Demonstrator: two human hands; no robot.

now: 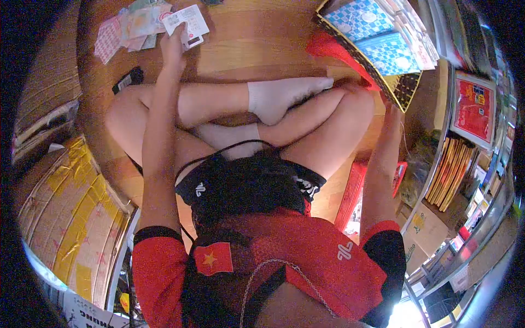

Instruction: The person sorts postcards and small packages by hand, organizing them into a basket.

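Observation:
My left hand (176, 45) is closed on a small stack of white printed cards (188, 24), held over the floor at the upper left. Just left of it, pink, green and orange printed paper slips (134, 24) lie in a loose, overlapping pile. At the upper right, a yellow-and-black woven basket (402, 90) is tilted, with blue-and-white checkered packs (385, 53) and paler packs inside. My right hand (389, 104) is at the basket's near corner, its fingers mostly hidden behind it. Something red (336, 48) shows beside the basket.
My crossed legs in white socks (273, 101) take up the middle of the wooden floor (246, 33). A small black item (127, 79) lies by my left knee. Taped cardboard (76, 213) stands on the left. A red basket (353, 197) and loaded shelves (454, 169) are on the right.

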